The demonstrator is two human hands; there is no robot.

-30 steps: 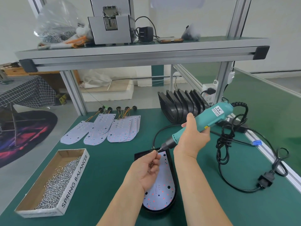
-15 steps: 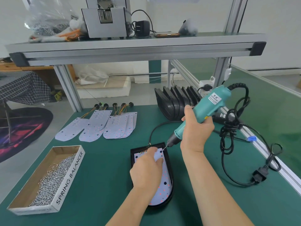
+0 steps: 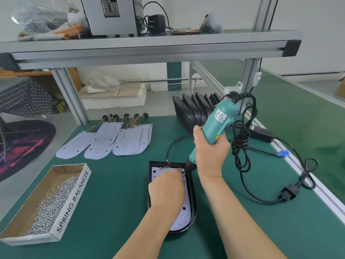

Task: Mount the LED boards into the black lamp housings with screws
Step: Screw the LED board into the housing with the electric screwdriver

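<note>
On the green table point(image 3: 115, 186) one black lamp housing point(image 3: 193, 195) lies flat, near and in the middle. One LED board point(image 3: 183, 216) sits inside it, with red dots on its near end.

The left hand point(image 3: 167, 189) lies on this board, back up and fingers bent. Its fingertips point(image 3: 179, 171) reach the far right corner of the board. I cannot tell if they pinch a screw there or only press on the board.

The right hand point(image 3: 211, 152) is closed around one teal electric screwdriver point(image 3: 220, 118). The tool is tilted, and its bit points down, just beside the left fingertips.

Far right of the hands a row of spare housings point(image 3: 194, 113) stands on edge. I count at least six, and the last ones are hidden behind the tool.

Far left lie the spare LED boards point(image 3: 104, 141): two single ones and a fan of overlapping ones with three or four edges. Five black cable plugs point(image 3: 127, 115) show at their far ends.

Near left stands one cardboard box point(image 3: 74, 199) marked SPRING BALANCER. The screws point(image 3: 54, 206) in it are too many to count.

One black cable point(image 3: 240, 146) hangs in loops from the tool, and one plug point(image 3: 288, 193) lies on the table at the right.
</note>
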